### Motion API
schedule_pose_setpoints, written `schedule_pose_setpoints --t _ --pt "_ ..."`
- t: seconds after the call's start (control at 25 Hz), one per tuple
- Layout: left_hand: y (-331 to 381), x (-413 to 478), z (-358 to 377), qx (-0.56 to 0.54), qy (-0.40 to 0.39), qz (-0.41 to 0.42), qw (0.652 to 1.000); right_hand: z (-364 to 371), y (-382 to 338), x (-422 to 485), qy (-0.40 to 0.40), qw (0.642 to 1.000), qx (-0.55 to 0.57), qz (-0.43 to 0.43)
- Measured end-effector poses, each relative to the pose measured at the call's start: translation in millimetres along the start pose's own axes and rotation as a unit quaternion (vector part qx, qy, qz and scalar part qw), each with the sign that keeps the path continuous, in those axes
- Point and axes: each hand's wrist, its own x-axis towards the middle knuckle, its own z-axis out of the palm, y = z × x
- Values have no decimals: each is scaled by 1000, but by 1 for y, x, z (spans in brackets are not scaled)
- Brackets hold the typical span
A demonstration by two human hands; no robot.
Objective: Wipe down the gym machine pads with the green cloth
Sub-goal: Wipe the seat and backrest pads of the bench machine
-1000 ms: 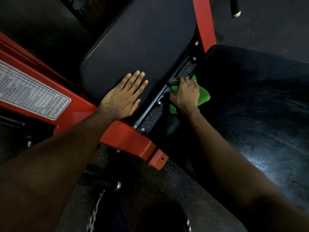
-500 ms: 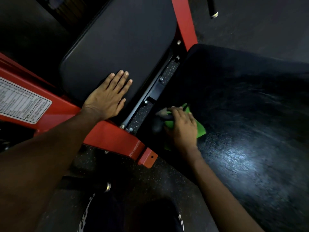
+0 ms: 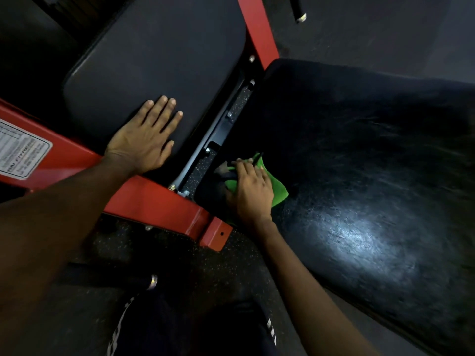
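Note:
My right hand (image 3: pixel 253 191) presses the green cloth (image 3: pixel 279 192) against the left edge of the large black seat pad (image 3: pixel 372 163), its fingers curled over the cloth at the pad's rim. Most of the cloth is hidden under that hand. My left hand (image 3: pixel 144 140) lies flat with straight fingers on the lower corner of the smaller black back pad (image 3: pixel 154 60). A wet sheen shows on the seat pad to the right of the cloth.
The machine's red frame (image 3: pixel 154 201) runs under my left hand, with a white instruction label (image 3: pixel 20 152) at far left. A black bracket with bolts (image 3: pixel 218 134) fills the gap between the pads. A black handle end (image 3: pixel 151 281) sits low, above my legs.
My right hand has slid the cloth down along the seat pad's left edge, from near the top of the gap to its lower end. My left hand stays flat on the back pad.

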Motion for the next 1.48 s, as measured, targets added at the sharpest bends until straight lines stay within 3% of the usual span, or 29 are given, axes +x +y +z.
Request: schedule_pose_setpoints --t 0.12,0.28,0.44,0.56,0.72,0.84,1.0,1.08,1.2,1.48 --pt "1 -1 -2 18 -5 -7 1000 -22 32 -31 10 1000 -18 -5" --pt "0 0 -2 16 2 -10 1000 -50 77 -85 65 996 -28 62" --pt "2 -1 -3 38 -17 -11 999 -33 53 -74 91 990 -30 102" --pt "2 -3 -11 50 -41 -23 998 -13 28 -61 61 995 -5 72" --pt "38 3 -34 -180 -23 -95 979 -29 48 -88 44 998 -30 26" --pt "128 -7 -78 -333 34 -27 942 -66 91 -149 73 995 -36 64" --pt "245 -39 -147 -503 60 52 861 -124 159 -229 136 973 -42 184" --pt "283 -40 -168 -538 61 57 839 -132 171 -239 171 961 -52 211" --pt "305 -36 -174 -509 64 40 857 -117 161 -224 202 959 -51 192" --pt "308 -34 -168 -485 54 40 872 -107 156 -214 146 982 -50 110"
